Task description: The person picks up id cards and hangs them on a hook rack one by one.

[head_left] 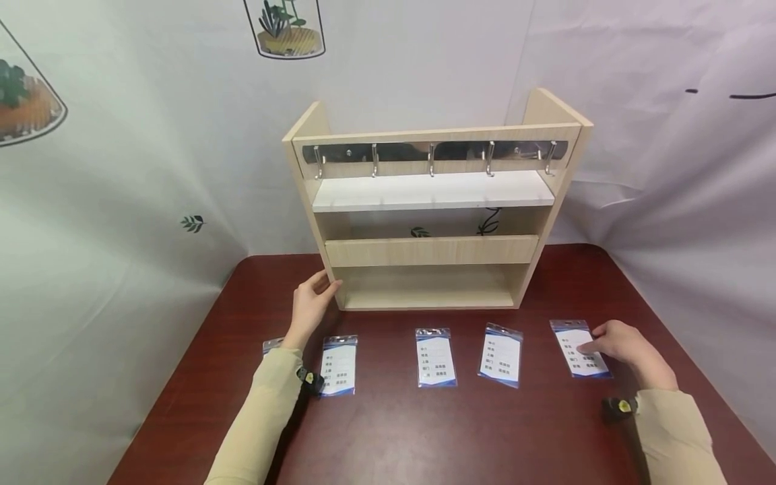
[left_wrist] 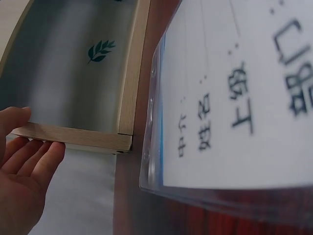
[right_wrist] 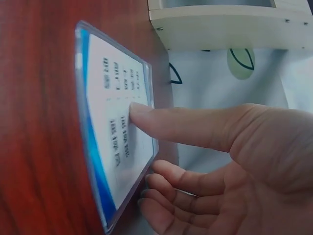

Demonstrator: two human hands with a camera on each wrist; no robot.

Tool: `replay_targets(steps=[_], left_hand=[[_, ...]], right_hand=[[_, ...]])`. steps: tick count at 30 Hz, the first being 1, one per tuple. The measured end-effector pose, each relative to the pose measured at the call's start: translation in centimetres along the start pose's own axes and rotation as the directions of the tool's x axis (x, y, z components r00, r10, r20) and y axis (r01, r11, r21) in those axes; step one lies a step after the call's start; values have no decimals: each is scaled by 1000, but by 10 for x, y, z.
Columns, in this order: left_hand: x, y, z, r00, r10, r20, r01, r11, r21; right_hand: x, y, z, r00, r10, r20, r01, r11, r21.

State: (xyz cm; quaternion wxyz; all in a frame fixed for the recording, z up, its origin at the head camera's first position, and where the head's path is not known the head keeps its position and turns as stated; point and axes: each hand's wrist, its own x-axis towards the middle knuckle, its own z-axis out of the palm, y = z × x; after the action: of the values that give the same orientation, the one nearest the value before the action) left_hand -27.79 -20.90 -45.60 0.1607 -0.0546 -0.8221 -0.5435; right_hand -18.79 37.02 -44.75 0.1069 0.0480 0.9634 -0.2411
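Note:
A pale wooden rack (head_left: 432, 252) with a row of metal hooks (head_left: 432, 162) stands at the back of the table. My left hand (head_left: 310, 306) grips the lower part of its left side panel (left_wrist: 73, 136), thumb on one face and fingers on the other. At the far right, my right hand (head_left: 627, 347) pinches a name badge (head_left: 572, 337) in a clear plastic sleeve by its right edge. In the right wrist view the thumb (right_wrist: 161, 122) presses the printed face of the badge, and the curled fingers (right_wrist: 168, 171) sit at its edge and partly behind it.
Other badges lie in a row before the rack: one badge (head_left: 339, 367) beside the left wrist, one badge (head_left: 435, 360) in the middle, another badge (head_left: 501, 357) right of it. A further badge (head_left: 273, 345) is mostly hidden by the left arm. White curtain (head_left: 151, 168) surrounds the dark red table (head_left: 461, 438).

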Motion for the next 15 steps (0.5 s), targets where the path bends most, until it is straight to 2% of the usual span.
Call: replay_targets(steps=[7,15], left_hand=[[0,-1,-1,1000,-14,2,14,1000,-10],[1,-1,1,1000,1,3,-1,1000,-7]], right_hand=[[4,2,0,998,30,47,-34,996,86],[5,5,1,999,38,37,-42,989,140]])
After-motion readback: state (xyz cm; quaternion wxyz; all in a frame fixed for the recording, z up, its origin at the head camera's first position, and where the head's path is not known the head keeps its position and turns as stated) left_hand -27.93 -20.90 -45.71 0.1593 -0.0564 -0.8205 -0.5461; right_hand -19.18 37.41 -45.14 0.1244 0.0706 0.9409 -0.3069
